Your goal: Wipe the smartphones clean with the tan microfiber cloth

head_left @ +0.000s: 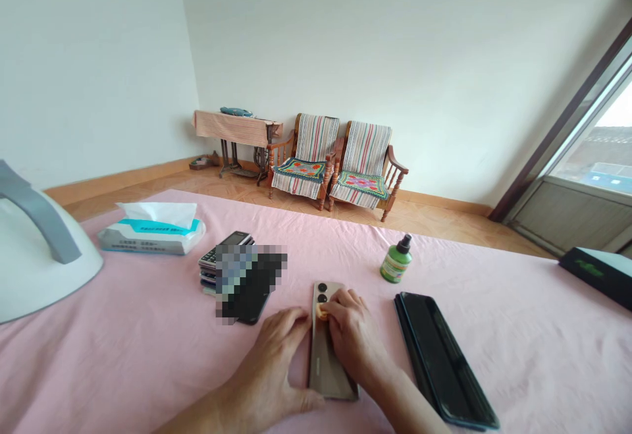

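A beige smartphone (323, 361) lies face down on the pink tablecloth (148, 355), its camera end pointing away from me. My left hand (270, 371) rests flat along the phone's left edge, fingers stretched and pressing against it. My right hand (351, 335) lies on top of the phone near its camera lenses, fingers curled and pinching a small yellowish thing (322, 314) against the back. What that small thing is I cannot make out.
Left of the hands lies a stack of phones (217, 266) with a dark phone (251, 296) beside it. To the right are a long black tablet or case (439, 361) and a green bottle (395, 261). A tissue pack (153, 230), a white appliance (34, 256) and two chairs (336, 164) stand farther off.
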Motion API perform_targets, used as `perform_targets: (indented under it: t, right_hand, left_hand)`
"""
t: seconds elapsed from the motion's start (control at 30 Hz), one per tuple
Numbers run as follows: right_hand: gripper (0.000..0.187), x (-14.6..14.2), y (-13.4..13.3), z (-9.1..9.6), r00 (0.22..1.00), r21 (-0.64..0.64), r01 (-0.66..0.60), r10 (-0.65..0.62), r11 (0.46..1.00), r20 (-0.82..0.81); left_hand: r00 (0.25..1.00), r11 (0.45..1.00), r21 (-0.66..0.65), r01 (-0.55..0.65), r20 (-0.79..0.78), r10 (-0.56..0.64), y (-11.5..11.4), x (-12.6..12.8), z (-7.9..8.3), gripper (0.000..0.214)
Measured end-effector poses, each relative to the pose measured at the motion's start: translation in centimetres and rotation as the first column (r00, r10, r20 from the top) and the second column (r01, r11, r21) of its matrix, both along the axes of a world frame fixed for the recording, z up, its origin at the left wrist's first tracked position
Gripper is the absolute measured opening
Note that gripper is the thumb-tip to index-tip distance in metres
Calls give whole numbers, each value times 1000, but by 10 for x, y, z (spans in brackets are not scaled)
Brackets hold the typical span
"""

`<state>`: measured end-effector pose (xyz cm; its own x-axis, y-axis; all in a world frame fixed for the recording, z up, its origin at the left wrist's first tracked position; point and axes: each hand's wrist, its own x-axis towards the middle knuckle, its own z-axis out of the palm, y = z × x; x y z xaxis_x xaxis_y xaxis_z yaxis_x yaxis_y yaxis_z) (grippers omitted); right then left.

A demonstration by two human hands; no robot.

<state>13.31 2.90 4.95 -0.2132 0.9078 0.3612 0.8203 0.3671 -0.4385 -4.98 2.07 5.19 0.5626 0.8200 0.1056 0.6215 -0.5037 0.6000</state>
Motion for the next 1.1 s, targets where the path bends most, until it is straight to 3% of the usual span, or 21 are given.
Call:
perform_targets:
  t: [0.57, 0.83, 1.1]
  right_hand:
    - [29, -3, -7, 0, 992, 20, -70, 72, 997, -108]
    - [28, -1, -4, -7, 964, -12, -105, 98, 994, -247]
    - [27, -2, -9, -9, 965, -25, -112, 103, 993, -241]
  left_hand:
    - [999, 999, 43, 15, 46, -17, 5, -5, -10, 94]
    - [998, 999, 33, 34, 55, -36, 7, -7, -7, 94]
    - [999, 999, 30, 39, 37, -40, 7, -7, -7, 93]
